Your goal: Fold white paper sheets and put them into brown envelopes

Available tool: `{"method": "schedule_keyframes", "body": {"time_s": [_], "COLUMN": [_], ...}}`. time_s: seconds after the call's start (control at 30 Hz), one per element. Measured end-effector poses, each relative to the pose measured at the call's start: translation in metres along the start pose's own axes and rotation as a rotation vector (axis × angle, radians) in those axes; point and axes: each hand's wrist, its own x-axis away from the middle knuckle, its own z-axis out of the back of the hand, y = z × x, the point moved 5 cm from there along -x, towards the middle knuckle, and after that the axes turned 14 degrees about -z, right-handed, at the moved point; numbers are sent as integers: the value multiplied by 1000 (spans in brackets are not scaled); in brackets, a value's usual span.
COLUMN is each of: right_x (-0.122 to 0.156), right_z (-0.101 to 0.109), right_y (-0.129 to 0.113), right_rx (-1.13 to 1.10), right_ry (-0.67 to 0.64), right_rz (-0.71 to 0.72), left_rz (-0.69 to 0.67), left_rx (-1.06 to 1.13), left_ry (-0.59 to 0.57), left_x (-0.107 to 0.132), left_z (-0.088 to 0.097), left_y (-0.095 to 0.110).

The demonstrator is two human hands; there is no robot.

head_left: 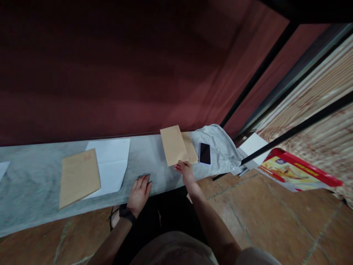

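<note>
My right hand (185, 170) pinches the near corner of a brown envelope (173, 145), which lies atop another brown envelope (191, 145) on the grey stone ledge (33, 176). With its fingers spread, my left hand (140, 193) rests flat on the ledge's front edge; a dark watch sits on its wrist. Further left, a larger brown envelope (78, 176) overlaps a white sheet of paper (111, 162).
A black phone (204, 153) lies face up beside the envelopes on a grey cloth (223, 145). A red and yellow box (298, 173) and white papers (252, 145) sit at the right. A dark red wall rises behind the ledge. Brown tiles cover the floor.
</note>
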Motion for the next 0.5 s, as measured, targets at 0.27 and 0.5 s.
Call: {"method": "schedule_keyframes", "body": {"time_s": [0.27, 0.5], "right_x": [-27, -31], "right_z": [59, 70], "right_y": [-37, -22], "right_rx": [25, 136], "right_ry": [122, 140], "right_rz": [-101, -198], "left_rz": [6, 195], "left_rx": [-18, -235], "left_ry": [-8, -55], "left_x": [0, -1], "left_z": [-4, 31], "left_y": [0, -9]}}
